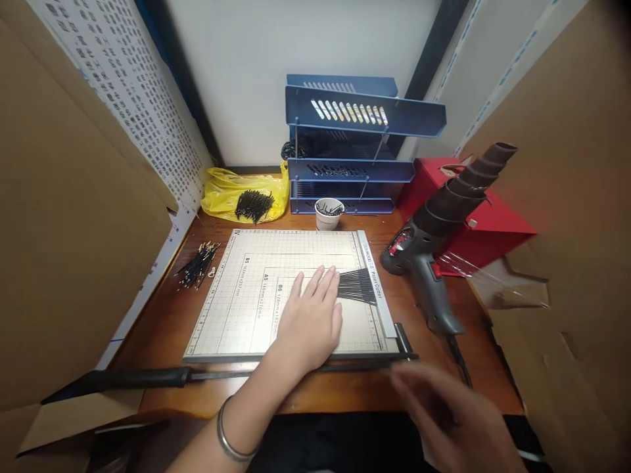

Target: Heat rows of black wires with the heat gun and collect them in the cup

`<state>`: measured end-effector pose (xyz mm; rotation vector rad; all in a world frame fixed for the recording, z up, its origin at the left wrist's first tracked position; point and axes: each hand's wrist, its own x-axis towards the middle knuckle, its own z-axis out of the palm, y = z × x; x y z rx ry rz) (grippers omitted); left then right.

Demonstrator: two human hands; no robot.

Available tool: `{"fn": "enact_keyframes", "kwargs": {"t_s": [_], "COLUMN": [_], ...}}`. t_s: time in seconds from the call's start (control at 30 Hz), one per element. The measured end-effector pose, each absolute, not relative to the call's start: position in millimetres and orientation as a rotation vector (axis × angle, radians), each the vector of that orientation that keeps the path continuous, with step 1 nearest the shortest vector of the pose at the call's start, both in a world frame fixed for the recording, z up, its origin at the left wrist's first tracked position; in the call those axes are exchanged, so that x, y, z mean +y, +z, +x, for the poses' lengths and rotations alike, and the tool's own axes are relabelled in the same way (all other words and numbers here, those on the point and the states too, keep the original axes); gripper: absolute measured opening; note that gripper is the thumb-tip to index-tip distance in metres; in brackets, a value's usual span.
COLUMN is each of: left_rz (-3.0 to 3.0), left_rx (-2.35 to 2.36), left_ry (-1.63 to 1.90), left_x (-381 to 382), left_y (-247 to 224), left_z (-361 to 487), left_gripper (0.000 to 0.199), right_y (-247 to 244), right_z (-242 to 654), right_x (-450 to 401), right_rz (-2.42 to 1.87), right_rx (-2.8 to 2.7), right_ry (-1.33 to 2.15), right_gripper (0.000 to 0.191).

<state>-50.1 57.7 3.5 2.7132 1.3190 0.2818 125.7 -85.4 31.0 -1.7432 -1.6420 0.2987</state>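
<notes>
My left hand [315, 309] lies flat, palm down, on a paper cutter [236, 309] with printed size grids. Its fingers are stretched out over one end of a row of thin black strands [355, 286], like wires or narrow tubing. The strands lie side by side and reach the metal strip along the cutter's right edge. What is under the palm is hidden. My right hand [453, 414] is at the lower right, apart from the cutter, its curled fingers smeared by motion. The cutter's blade arm with a black handle [142, 377] lies along the front edge.
Behind the cutter stands a paper cup [328, 217] holding short dark pieces. A yellow bag [221, 190] bears a black pile [254, 205]. Gold-tipped black wires [198, 266] lie left. At right are a heat gun [434, 243] and red box [497, 226]; blue trays [365, 108] stand behind.
</notes>
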Motion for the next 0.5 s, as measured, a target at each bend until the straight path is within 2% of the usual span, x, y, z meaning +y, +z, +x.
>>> {"fn": "enact_keyframes", "kwargs": {"t_s": [0.2,0.5], "left_rz": [2.684,2.690], "left_rx": [1.314,1.297], "left_ry": [0.224,0.212], "left_x": [59.2,65.6], "left_y": [10.4,19.1], "left_z": [-48.8,-29.7], "left_gripper": [0.058,0.067], "right_y": [27.9,20.9], "right_z": [152.8,151.0], "right_x": [5.4,10.2], "right_rz": [-1.865,-1.919], "right_rx": [-1.913,-1.944], "right_ry": [0.157,0.135], "right_gripper": [0.014,0.015]}}
